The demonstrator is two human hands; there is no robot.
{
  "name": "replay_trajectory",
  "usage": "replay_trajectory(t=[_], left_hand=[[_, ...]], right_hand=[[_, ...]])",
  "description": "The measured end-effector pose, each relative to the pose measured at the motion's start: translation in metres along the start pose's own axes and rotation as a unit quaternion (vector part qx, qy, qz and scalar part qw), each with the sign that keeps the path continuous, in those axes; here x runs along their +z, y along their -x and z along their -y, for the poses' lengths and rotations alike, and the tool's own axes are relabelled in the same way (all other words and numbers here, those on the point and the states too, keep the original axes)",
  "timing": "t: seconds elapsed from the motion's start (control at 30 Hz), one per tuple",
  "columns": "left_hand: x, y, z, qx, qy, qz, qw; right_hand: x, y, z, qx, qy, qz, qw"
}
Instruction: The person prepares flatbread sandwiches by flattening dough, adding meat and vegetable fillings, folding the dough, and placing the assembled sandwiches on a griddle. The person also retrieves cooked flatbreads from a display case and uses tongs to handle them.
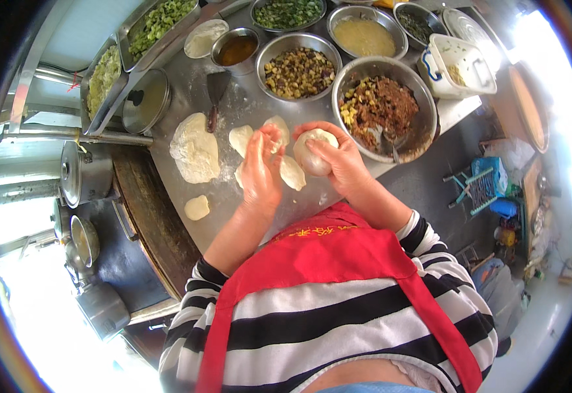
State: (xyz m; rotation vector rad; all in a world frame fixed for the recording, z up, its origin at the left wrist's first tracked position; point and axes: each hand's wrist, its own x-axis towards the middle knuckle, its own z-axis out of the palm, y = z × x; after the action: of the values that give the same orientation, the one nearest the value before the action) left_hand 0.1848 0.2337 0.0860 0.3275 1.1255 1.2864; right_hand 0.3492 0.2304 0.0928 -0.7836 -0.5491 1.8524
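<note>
In my right hand (341, 154) I hold a round ball of dough (314, 157), my thumb pressed across its top. My left hand (262, 164) is raised beside it, palm turned toward the ball and fingers apart, with nothing in it. Below and around the left hand, several flattened dough pieces (292, 173) lie on the metal table, some partly hidden by the fingers. A large floury lump of dough (195, 149) rests to the left. A small dough piece (197, 208) sits nearer the table's left edge.
A bowl of minced meat filling (389, 118) with a spoon stands right of my hands. Behind are a bowl of diced filling (299, 69), a pot of brown liquid (237, 50) and a bowl of yellow mixture (366, 38). A scraper (216, 96) lies by the dough lump.
</note>
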Motion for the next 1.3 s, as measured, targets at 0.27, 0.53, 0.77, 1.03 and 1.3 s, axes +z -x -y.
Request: replay_trajectory(t=[0.27,0.53,0.77,1.03,1.3], left_hand=[[0.042,-0.024,-0.002,-0.002,0.142,0.098,0.985],[0.071,-0.063,0.014,0.3,-0.411,0.199,0.838],[0.05,-0.199,-0.045,0.286,-0.571,0.01,0.769],[-0.052,-0.176,-0.056,0.209,-0.637,0.0,0.742],[-0.219,-0.001,0.005,-0.048,-0.761,-0.122,0.635]], right_hand=[[0.002,-0.025,0.018,-0.062,-0.014,-0.087,0.994],[-0.065,-0.029,0.034,0.112,-0.278,-0.149,0.942],[-0.088,0.014,0.108,-0.053,-0.283,0.026,0.957],[-0.148,0.033,0.092,-0.019,-0.453,-0.063,0.889],[-0.093,0.005,0.109,0.002,-0.366,0.073,0.928]])
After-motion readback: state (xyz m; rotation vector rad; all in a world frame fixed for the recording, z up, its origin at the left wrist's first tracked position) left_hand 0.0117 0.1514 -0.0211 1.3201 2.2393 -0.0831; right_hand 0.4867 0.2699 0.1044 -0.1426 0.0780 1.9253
